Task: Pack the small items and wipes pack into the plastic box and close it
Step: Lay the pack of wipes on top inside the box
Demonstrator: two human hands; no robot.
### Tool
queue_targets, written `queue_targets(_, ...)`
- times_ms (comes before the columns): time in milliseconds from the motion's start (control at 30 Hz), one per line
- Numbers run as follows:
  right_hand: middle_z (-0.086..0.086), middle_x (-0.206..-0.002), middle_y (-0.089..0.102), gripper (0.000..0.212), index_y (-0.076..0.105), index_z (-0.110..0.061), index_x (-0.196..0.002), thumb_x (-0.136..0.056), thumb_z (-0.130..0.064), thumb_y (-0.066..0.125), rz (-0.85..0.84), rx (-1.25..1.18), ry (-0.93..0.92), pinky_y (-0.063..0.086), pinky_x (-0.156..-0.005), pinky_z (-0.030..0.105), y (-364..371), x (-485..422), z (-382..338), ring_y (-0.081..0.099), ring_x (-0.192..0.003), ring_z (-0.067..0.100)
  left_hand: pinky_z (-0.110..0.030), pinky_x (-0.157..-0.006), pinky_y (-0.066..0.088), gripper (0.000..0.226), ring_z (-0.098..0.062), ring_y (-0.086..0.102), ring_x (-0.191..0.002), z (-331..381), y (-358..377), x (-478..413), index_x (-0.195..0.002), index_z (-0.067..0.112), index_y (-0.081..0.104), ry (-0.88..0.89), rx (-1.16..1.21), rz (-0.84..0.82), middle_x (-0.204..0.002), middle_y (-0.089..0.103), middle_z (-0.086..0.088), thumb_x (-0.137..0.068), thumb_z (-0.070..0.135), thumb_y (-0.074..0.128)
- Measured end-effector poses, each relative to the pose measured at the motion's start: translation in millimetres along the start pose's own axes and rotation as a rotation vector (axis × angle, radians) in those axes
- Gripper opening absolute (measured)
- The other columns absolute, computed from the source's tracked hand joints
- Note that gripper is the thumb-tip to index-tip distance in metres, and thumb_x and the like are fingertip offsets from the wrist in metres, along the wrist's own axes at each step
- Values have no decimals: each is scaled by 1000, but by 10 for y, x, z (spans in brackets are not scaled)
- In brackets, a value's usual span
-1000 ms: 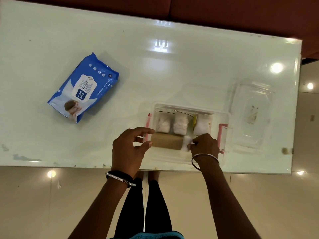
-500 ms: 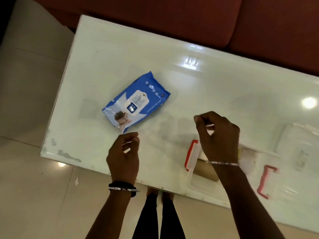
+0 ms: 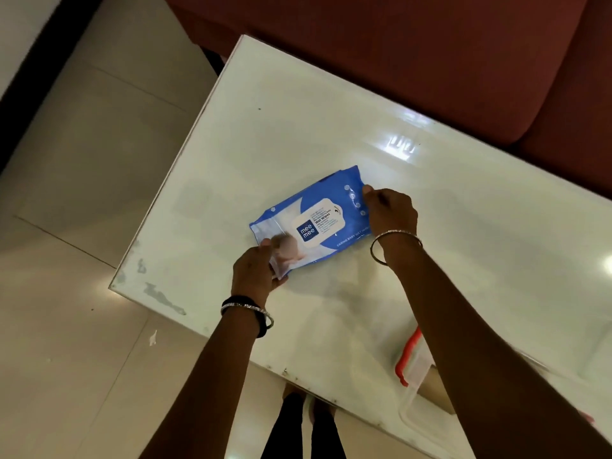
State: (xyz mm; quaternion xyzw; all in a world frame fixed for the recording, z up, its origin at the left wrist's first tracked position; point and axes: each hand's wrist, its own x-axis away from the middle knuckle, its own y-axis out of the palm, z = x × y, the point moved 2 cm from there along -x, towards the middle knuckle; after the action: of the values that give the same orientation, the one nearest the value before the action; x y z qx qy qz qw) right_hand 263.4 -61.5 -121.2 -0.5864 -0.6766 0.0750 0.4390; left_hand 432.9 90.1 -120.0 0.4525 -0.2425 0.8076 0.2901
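The blue and white wipes pack (image 3: 314, 223) lies near the left part of the white table (image 3: 331, 127). My left hand (image 3: 255, 270) grips its near left end, and my right hand (image 3: 390, 212) holds its far right end. The clear plastic box (image 3: 414, 369) with a red latch sits at the lower right by the table's front edge, mostly hidden behind my right forearm. A brown item shows inside it; the other small items are hidden.
A dark red sofa (image 3: 430, 61) runs along the far side of the table. Pale tiled floor (image 3: 82, 226) lies to the left and in front. The table's left corner (image 3: 114, 286) is chipped. My legs stand below the front edge.
The view swung left. Both hands left the box, reached to the wipes pack and took hold of its two ends.
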Motion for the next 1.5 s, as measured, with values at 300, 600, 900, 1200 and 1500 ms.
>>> queue_targets(300,10,-84,68,28,68,-1,-89,-92,-28,64,37,-73,-67,43,-71,26,-115,94,163,57,-75,20,-34,-72,59,25,-23,73,-88,-95,86,62,-115,12,64,228,-41,-92,-103,73,-8,-95,24,55)
queue_targets(600,1,-64,57,24,55,-2,-78,-97,-16,56,220,-283,-295,40,-55,29,-667,1006,146,50,-58,16,-28,-66,60,25,-10,73,-90,-334,130,239,-112,23,64,165,257,-325,-98,77,5,-99,29,42)
queue_targets(900,-11,-64,54,19,52,-12,-79,-96,-20,52,415,-440,-284,36,-54,15,-959,1575,361,49,-56,1,-30,-60,60,27,-17,73,-91,-461,346,614,-106,21,67,284,239,-366,-97,77,1,-101,27,41)
queue_targets(1200,3,-91,77,25,53,-17,-83,-80,-34,71,-32,-1073,61,56,-56,29,-1390,1900,919,75,-80,19,-27,-58,54,30,-14,70,-84,-493,344,1106,-98,24,70,523,6,-426,-88,73,4,-99,31,41)
queue_targets(1500,5,-95,79,34,64,-21,-113,-79,-19,65,218,-1104,311,61,-60,30,-1647,2494,1786,76,-82,16,-35,-48,58,25,-17,74,-63,-753,549,1747,-93,10,72,614,-462,-561,-81,75,-4,-94,26,52)
